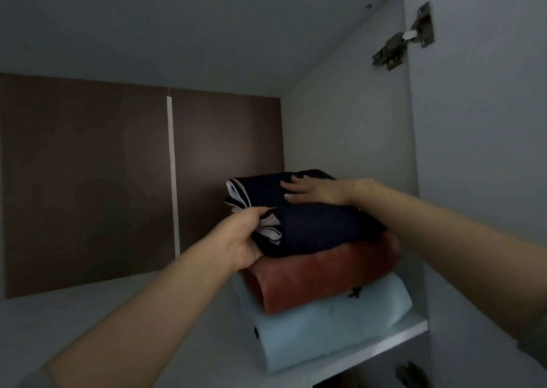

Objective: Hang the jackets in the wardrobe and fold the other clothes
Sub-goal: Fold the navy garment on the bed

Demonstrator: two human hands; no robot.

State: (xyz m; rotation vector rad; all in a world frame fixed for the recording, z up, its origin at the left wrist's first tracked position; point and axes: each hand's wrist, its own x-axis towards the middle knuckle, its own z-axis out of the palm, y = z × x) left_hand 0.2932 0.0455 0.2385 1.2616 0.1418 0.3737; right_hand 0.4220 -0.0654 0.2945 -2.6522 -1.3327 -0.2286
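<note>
A folded navy garment point(316, 227) with white trim lies on top of a stack on the wardrobe shelf point(97, 313). Under it are a folded rust-red garment point(319, 281) and a folded light-blue garment point(331, 331) at the bottom. My left hand point(239, 239) grips the navy garment's left front corner, with the fingers curled round the white-edged folds. My right hand point(313, 192) rests flat on top of the navy garment, fingers straight and pointing left.
The stack stands against the wardrobe's right side wall point(349, 138). A brown back panel point(88, 180) closes the compartment behind. The open door point(485, 121) with a metal hinge point(405, 38) is at the right. Shelf surface extends to the left of the stack.
</note>
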